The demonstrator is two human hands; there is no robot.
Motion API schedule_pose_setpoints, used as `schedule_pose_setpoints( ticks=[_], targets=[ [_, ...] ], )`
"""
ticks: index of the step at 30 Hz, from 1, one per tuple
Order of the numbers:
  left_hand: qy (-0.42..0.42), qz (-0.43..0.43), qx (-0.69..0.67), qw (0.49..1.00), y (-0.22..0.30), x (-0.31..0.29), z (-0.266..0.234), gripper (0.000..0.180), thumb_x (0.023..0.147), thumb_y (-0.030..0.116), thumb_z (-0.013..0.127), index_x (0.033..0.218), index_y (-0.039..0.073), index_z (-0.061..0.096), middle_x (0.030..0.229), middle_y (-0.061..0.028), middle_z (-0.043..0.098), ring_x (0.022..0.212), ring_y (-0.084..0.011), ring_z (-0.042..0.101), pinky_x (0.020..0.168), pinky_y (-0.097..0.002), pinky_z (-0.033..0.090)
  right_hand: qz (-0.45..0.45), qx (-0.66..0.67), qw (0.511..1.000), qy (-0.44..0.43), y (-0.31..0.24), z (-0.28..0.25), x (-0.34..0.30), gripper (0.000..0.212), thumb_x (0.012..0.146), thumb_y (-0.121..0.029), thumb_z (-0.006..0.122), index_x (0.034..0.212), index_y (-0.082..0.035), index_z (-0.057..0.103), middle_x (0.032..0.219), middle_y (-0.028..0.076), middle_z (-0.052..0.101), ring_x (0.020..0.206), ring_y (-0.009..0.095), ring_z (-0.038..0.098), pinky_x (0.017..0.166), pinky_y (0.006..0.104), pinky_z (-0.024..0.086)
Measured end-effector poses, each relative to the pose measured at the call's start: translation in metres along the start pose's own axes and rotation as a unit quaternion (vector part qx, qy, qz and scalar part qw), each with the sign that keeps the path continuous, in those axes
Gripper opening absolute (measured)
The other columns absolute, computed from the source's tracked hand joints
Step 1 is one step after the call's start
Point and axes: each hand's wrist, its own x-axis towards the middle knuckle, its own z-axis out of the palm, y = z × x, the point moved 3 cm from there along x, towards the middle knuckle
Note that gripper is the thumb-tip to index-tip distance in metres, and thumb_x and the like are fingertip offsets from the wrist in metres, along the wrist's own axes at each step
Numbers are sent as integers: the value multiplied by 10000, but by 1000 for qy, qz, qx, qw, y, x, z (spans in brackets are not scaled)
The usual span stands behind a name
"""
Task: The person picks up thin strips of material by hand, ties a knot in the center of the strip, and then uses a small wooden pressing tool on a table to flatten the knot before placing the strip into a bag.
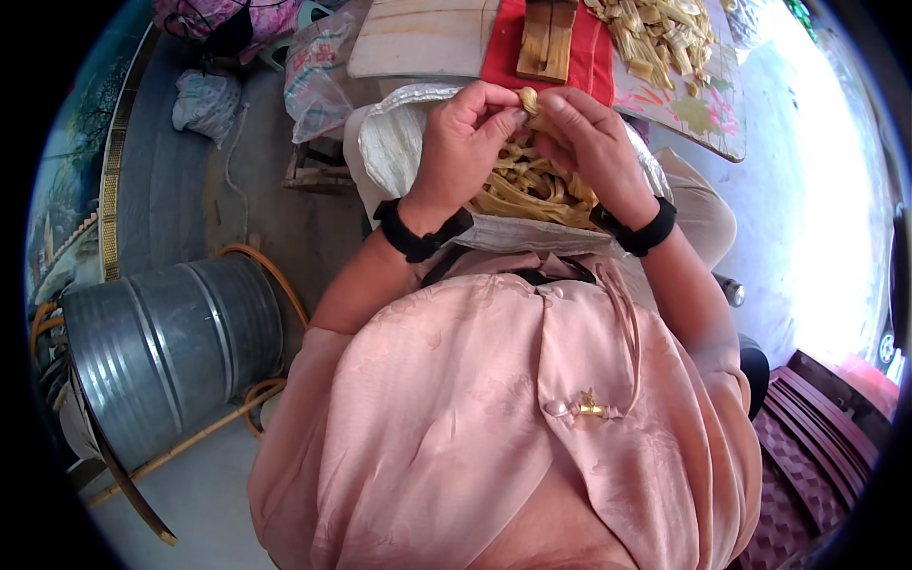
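Both hands meet above a white woven sack [394, 133] spread on my lap. My left hand [456, 138] pinches the end of a pale yellow husk strip [529, 98] between thumb and fingers. From the other side my right hand [598, 142] grips the same strip, thumb on top. Below them the sack holds a pile of yellowish husk braid [537, 185], partly hidden by my hands. Black bands circle both wrists. Just beyond my fingers, a wooden block with a slot [544, 43] lies on a red cloth [594, 71].
A heap of dried husk pieces [665, 38] lies on the flowered table [717, 123] at the far right. Plastic bags [318, 76] sit to the left. A ribbed metal drum [176, 328] stands at lower left, a purple woven chair [807, 456] at lower right.
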Motion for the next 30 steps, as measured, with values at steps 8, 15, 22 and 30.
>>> schedule_pose_setpoints(
  ticks=[8, 15, 22, 30],
  targets=[
    [11, 50, 159, 986, 17, 8, -23, 166, 829, 31, 675, 984, 9, 621, 852, -61, 667, 786, -141, 646, 724, -260, 519, 2, 30, 999, 12, 0, -20, 8, 183, 986, -244, 484, 898, -101, 555, 641, -84, 414, 537, 17, 323, 486, 178, 230],
    [-123, 129, 378, 909, 24, -7, 6, 353, 770, -19, 626, 1116, 35, 584, 1115, -145, 586, 1012, -324, 588, 845, -389, 493, 15, -72, 995, -64, 20, -4, 6, 181, 933, -206, 585, 870, -36, 584, 679, -18, 561, 597, 38, 502, 512, 204, 403],
    [-118, 239, 473, 840, -3, 0, -3, 258, 803, 66, 572, 1060, 64, 561, 976, -103, 547, 899, -296, 578, 740, -396, 489, 1, -164, 984, -71, 10, 6, -2, 296, 936, -247, 565, 899, 42, 613, 677, 26, 566, 590, 96, 537, 541, 273, 441],
    [-97, 220, 434, 868, -28, 38, -20, 208, 842, 55, 551, 1048, 76, 531, 853, -101, 555, 720, -296, 593, 619, -356, 483, -157, -228, 961, 0, -11, 6, 9, 211, 872, -169, 587, 865, 42, 605, 687, 175, 576, 603, 268, 561, 590, 378, 448]
  ],
)
